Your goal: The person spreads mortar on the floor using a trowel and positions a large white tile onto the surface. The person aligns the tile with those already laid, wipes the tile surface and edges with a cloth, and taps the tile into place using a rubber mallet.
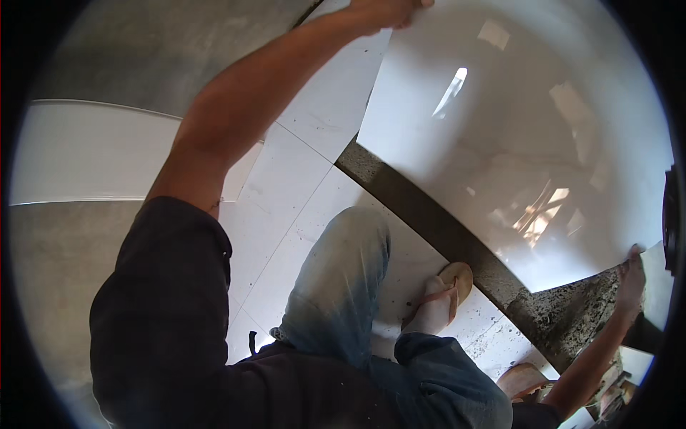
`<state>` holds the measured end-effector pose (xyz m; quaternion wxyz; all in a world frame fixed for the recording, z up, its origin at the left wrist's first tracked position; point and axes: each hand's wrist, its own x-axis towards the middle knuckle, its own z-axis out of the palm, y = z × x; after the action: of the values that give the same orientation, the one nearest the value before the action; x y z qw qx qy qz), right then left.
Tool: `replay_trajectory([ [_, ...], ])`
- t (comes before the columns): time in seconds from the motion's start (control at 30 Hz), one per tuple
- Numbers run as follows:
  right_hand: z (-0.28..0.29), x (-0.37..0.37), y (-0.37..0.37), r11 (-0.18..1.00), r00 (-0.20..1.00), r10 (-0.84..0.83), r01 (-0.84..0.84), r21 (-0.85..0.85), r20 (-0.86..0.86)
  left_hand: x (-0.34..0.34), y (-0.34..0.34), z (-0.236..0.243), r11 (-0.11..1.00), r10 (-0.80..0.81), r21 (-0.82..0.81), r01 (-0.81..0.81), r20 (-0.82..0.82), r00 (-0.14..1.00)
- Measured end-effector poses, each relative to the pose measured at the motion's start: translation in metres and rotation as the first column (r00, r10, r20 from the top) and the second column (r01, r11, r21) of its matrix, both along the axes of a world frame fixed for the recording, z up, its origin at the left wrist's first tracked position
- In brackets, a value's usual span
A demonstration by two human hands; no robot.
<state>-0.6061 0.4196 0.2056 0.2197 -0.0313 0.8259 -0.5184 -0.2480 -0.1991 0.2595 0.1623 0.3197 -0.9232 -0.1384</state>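
Observation:
A large glossy white floor tile (457, 179) is held at two opposite edges, tilted above a strip of rough grey mortar bed (421, 196). My left hand (386, 13) grips its far left edge at the top of the view, with part of the hand cut off by the frame. At the lower right, my right hand (630, 282) holds the near right edge, its fingers partly hidden by the tile. Bright window reflections show on the polished face. Between the tile's near edge and the laid white tiles (286, 193), bare mortar is visible.
My sandalled foot (437, 297) stands on the laid tiles by the mortar's edge, among scattered crumbs. Grey walls flank a white band (93, 150) on the left. A dark object (670, 218) stands at the far right edge; tools or debris (614, 393) lie lower right.

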Motion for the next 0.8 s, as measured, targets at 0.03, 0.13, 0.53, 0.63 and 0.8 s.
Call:
replay_trajectory([
  [0.03, -0.01, 0.002, -0.003, 0.999, 1.0, -0.03, 0.03, 0.023, 0.0, 0.004, -0.002, -0.014, 0.901, -0.142, -0.404, 0.16, 0.074, 0.987],
  [0.13, -0.025, 0.001, -0.012, 0.997, 0.997, -0.056, 0.053, 0.063, 0.045, 0.007, -0.009, -0.04, 0.996, -0.058, -0.063, 0.066, 0.127, 0.99],
  [0.53, -0.006, -0.016, -0.032, 0.992, 0.999, -0.038, 0.042, 0.122, -0.028, 0.004, 0.005, -0.001, 0.874, 0.212, 0.42, -0.242, 0.119, 0.97],
  [0.63, 0.011, -0.01, -0.04, 0.991, 0.99, -0.115, 0.12, 0.066, -0.082, -0.005, -0.01, -0.011, 0.831, 0.316, 0.386, -0.4, 0.265, 0.911],
  [0.8, 0.013, -0.003, -0.057, 0.983, 0.998, 0.041, -0.048, 0.178, 0.047, -0.005, -0.014, -0.024, 0.784, 0.108, 0.616, -0.071, -0.023, 0.994],
])
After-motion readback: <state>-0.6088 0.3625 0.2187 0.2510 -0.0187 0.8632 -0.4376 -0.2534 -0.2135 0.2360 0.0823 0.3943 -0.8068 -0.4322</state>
